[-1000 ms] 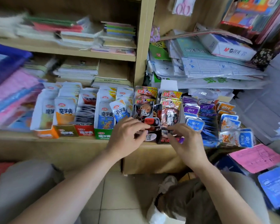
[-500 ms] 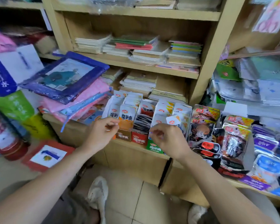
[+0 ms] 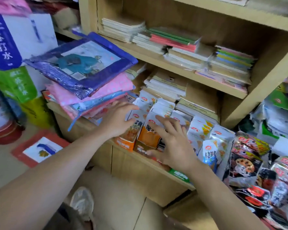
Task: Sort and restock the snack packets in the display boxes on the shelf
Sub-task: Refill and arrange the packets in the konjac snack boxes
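Presently, head view. Display boxes: three card fronts showing, rectangular. The orange display box [image 3: 123,143] stands at the shelf [image 3: 85,125] edge, a brown box [image 3: 142,149] just right of it, a green box [image 3: 179,174] farther right. Snack packets [image 3: 161,107]: glossy white pouches, upright in rows inside, too blurred to count. Left hand [image 3: 116,121]: above the orange box, grip spread wide, holding nothing. Right hand [image 3: 172,147]: over the brown box, grip likewise splayed, empty.

Blue-and-white carton [image 3: 6,42] reads "苏打水"; snack packet [image 3: 210,154] reads "魔芋爽".
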Action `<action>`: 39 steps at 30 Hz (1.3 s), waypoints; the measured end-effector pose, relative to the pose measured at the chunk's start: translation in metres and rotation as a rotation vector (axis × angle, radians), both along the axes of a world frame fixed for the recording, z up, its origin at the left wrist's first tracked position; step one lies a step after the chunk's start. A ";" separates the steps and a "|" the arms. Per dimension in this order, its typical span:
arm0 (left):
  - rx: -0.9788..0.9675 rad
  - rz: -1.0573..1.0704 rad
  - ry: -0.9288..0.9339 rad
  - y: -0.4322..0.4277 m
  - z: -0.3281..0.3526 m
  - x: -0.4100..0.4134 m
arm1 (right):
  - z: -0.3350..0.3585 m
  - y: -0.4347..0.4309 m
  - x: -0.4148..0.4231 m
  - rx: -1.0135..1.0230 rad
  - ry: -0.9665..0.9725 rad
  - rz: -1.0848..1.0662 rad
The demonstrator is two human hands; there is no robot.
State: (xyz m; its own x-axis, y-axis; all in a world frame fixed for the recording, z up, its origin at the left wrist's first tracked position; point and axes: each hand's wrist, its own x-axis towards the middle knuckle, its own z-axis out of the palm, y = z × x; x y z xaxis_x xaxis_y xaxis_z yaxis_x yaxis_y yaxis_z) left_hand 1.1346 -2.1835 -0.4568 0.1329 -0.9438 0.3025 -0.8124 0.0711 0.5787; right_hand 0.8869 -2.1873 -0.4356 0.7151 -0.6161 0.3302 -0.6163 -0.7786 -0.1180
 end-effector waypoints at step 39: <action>-0.175 -0.034 0.257 0.023 0.031 0.017 | -0.003 -0.024 -0.001 0.326 -0.280 -0.143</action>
